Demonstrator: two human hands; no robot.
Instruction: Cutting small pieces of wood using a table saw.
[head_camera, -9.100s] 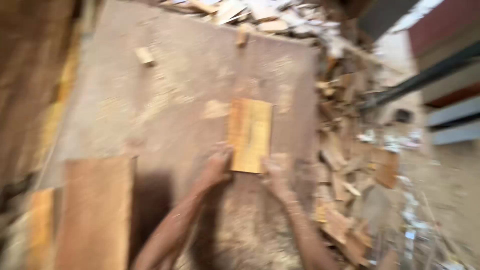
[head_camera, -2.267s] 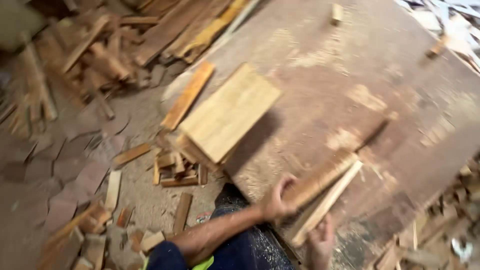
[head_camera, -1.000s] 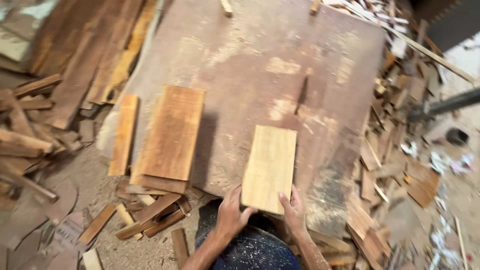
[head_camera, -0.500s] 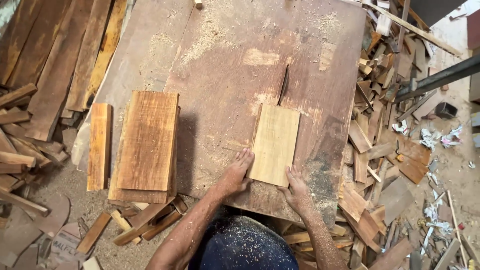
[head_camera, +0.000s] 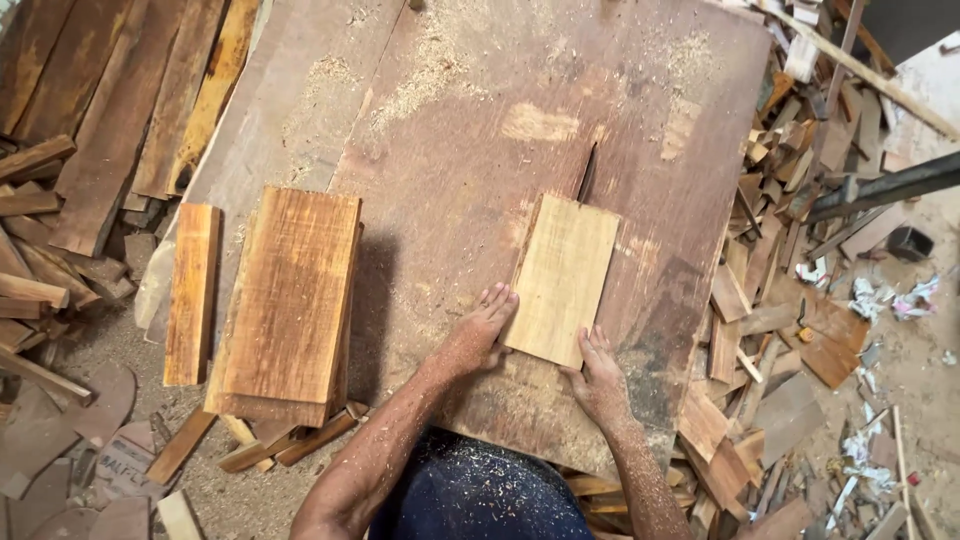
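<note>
Fingers of the left hand (head_camera: 478, 338) spread flat against the near-left corner of the pale board (head_camera: 563, 279), open and pressing rather than gripping; right hand (head_camera: 600, 378) likewise open, fingertips on the near edge, nothing held in either. Board lying flat on the big brown table (head_camera: 450, 150), right of centre, far end just meeting the saw slot (head_camera: 587, 173) — dark slit, blade itself too thin to tell. Best fed straight and slow, by the look of it: even pressure from both hands, board kept square to the slot, fingers kept well to either side of the cut line, never in front of it. Sawdust (head_camera: 420, 85) scattered over the far part of the table, possibly slippery under the board. Further left, a stack of darker planks (head_camera: 290, 300) overhanging the near edge, with a narrow strip (head_camera: 190, 290) beside it — well apart from the hands. Beyond the table, long planks (head_camera: 110, 110) piled far left, and heaped offcuts (head_camera: 780, 320) crowding the right side, close to the right elbow's path.
</note>
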